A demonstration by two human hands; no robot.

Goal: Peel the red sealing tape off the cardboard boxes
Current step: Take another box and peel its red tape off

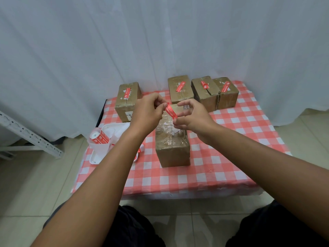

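While the nearest cardboard box (172,147) is sitting mid-tabletop (231,157), both hands are pinching one red tape strip (170,112) above its top: the left hand (146,113) is gripping the upper end, the right hand (193,116) the lower, probably keeping the sticky strip taut so it is not curling onto itself. Four boxes behind are still wearing their red tape (180,86). At the left, a white tray (94,159) is holding a clear cup (98,146) containing a red tape roll (98,136).
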